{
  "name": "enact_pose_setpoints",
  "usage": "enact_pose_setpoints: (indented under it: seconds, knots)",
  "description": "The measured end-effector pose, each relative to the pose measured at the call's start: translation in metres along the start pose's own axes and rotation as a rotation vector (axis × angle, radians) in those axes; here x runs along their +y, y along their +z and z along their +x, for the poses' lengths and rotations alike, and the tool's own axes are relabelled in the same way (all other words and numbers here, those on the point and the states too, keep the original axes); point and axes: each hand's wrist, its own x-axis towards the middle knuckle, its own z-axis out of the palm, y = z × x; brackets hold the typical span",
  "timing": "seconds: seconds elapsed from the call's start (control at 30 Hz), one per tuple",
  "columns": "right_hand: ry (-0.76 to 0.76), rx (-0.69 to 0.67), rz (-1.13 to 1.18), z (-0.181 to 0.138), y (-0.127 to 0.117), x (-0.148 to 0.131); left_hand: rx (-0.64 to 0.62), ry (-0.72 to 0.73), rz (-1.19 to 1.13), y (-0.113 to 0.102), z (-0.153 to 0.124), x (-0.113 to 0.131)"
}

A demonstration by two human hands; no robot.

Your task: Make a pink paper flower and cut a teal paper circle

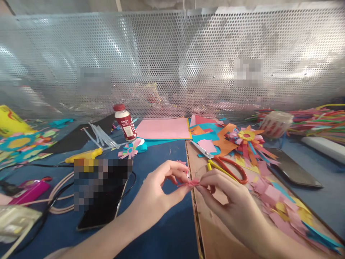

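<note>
My left hand (164, 187) and right hand (223, 196) both pinched on tiny pink paper strip (188, 183), held just above bench (167, 230) edge near scissors (226, 163). Feels thin, floppy, tears easy, so I'd grip ends, fingertips only, light squeeze.

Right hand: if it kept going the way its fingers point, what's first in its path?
The right hand points left, pinching a pink paper piece. Just past that paper come the left hand fingertips, probably first contact.

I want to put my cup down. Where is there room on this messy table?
Bare blue table lies between the bottle and the left hand. More shows beside the dark phone at far right. The cardboard is crowded with paper scraps and scissors.
</note>
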Motion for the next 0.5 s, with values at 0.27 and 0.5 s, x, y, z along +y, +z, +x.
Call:
enact_pose_setpoints:
  seconds: [0.27, 0.5]
  knots:
    - [-0.391, 0.048, -0.061, -0.010, -0.005, 0.003, 0.038, 0.489, 0.163, -0.006, -0.007, -0.003]
    - [-0.492, 0.011, -0.086, -0.020, -0.007, 0.012, 0.023, 0.670, 0.263, -0.010, -0.008, 0.006]
